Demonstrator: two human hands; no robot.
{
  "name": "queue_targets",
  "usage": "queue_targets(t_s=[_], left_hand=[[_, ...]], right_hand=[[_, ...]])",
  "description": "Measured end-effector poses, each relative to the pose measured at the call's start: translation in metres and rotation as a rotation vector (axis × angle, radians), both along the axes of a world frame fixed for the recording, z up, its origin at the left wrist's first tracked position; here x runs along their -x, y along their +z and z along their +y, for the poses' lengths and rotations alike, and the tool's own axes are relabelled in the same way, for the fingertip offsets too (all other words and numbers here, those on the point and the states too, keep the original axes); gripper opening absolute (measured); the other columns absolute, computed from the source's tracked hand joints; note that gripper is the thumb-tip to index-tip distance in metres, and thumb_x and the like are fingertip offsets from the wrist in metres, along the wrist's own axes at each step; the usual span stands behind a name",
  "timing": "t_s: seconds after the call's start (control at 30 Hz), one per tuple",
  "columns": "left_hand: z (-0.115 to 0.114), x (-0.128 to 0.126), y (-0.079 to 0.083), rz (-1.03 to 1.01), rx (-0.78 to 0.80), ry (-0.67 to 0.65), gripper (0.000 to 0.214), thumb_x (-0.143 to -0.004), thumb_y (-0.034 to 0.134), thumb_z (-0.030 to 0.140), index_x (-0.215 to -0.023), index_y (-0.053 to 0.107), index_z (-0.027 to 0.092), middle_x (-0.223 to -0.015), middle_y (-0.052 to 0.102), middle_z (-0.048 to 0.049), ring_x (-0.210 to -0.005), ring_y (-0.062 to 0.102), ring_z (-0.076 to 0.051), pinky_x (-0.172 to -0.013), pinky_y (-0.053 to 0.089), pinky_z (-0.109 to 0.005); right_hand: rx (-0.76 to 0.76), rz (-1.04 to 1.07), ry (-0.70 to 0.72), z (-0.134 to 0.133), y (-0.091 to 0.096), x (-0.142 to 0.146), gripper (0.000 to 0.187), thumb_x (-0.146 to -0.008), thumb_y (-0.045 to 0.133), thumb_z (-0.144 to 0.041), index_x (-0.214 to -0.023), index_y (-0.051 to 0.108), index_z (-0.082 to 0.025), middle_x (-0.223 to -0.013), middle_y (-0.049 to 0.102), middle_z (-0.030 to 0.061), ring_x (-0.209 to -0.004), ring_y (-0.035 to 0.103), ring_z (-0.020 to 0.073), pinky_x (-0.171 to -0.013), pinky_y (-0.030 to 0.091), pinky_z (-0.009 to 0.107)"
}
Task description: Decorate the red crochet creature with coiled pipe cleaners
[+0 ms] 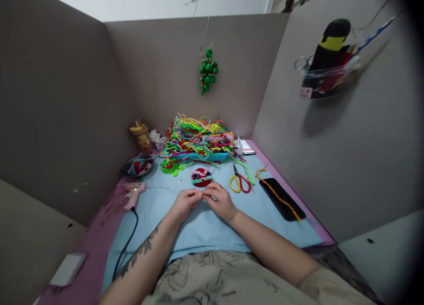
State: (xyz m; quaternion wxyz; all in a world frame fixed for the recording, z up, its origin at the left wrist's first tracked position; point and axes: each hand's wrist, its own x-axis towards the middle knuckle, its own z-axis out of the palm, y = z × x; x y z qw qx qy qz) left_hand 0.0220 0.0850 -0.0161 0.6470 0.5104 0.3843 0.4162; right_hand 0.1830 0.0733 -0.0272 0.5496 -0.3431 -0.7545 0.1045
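Note:
My left hand (186, 204) and my right hand (222, 202) meet over the light blue cloth, fingertips pinched together. Between them shows a small orange piece (202, 196), which looks like fuzzy pipe cleaner; most of it is hidden by the fingers. Just beyond the fingertips sits a red figure (201, 177) with pink and mint trim and dark eyes. Scissors (240, 182) with one yellow and one red handle lie to the right. Farther right, a long orange pipe cleaner (281, 194) lies across a black phone (281, 205).
A turquoise tray (195, 156) heaped with colourful pipe cleaners stands at the back. Left are a green figure (169, 167), a dark dish (126, 169) and a corded glue gun (134, 195). Grey panels enclose the table; a clear holder (331, 73) hangs right.

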Motion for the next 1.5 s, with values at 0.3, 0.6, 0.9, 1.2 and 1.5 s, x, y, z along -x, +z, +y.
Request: queue_targets(t_s=[0.3, 0.6, 0.9, 1.2, 1.5], left_hand=[[-0.006, -0.006, -0.004, 0.173, -0.209, 0.047, 0.035, -0.074, 0.064, 0.046, -0.061, 0.064, 0.014, -0.057, 0.051, 0.0006, -0.058, 0.040, -0.013, -0.056, 0.030, -0.024], [-0.005, -0.008, -0.001, 0.220, -0.290, 0.142, 0.037, -0.080, 0.056, 0.044, -0.053, 0.051, 0.019, -0.054, 0.044, 0.0017, -0.059, 0.040, -0.015, -0.057, 0.032, -0.025], [0.001, -0.002, -0.005, 0.044, -0.144, 0.279, 0.047, -0.079, 0.058, 0.052, -0.108, 0.063, 0.015, -0.084, 0.062, -0.0048, -0.059, 0.045, -0.012, -0.051, 0.032, -0.023], [0.007, 0.001, -0.008, -0.059, -0.021, 0.362, 0.051, -0.072, 0.067, 0.048, -0.111, 0.063, 0.015, -0.084, 0.066, -0.0059, -0.054, 0.048, -0.008, -0.046, 0.033, -0.021], [0.005, 0.003, -0.006, 0.026, -0.059, 0.343, 0.048, -0.075, 0.066, 0.041, -0.116, 0.063, 0.016, -0.085, 0.066, -0.0056, -0.053, 0.045, -0.008, -0.047, 0.033, -0.021]], right_hand=[[-0.007, -0.327, -0.098, -0.008, 0.004, -0.006, 0.017, -0.089, 0.051, -0.017, -0.095, 0.067, -0.019, -0.087, 0.063, 0.0083, -0.084, 0.056, 0.0207, -0.076, 0.050, 0.035], [-0.014, -0.621, -0.201, -0.002, 0.023, 0.007, 0.022, -0.090, 0.048, -0.016, -0.079, 0.067, -0.017, -0.076, 0.060, 0.0079, -0.076, 0.054, 0.0204, -0.066, 0.046, 0.030], [0.080, -0.574, -0.165, 0.047, 0.043, -0.012, 0.013, -0.088, 0.055, -0.020, -0.091, 0.068, -0.018, -0.093, 0.064, 0.0077, -0.089, 0.057, 0.0190, -0.078, 0.045, 0.029], [0.171, -1.079, -0.152, 0.091, 0.065, -0.002, 0.015, -0.085, 0.058, -0.023, -0.084, 0.073, -0.020, -0.088, 0.067, 0.0090, -0.084, 0.060, 0.0208, -0.063, 0.043, 0.025], [0.200, -1.125, -0.190, 0.086, 0.063, 0.009, 0.022, -0.087, 0.052, -0.020, -0.084, 0.074, -0.015, -0.088, 0.069, 0.0134, -0.084, 0.062, 0.0241, -0.064, 0.044, 0.027]])
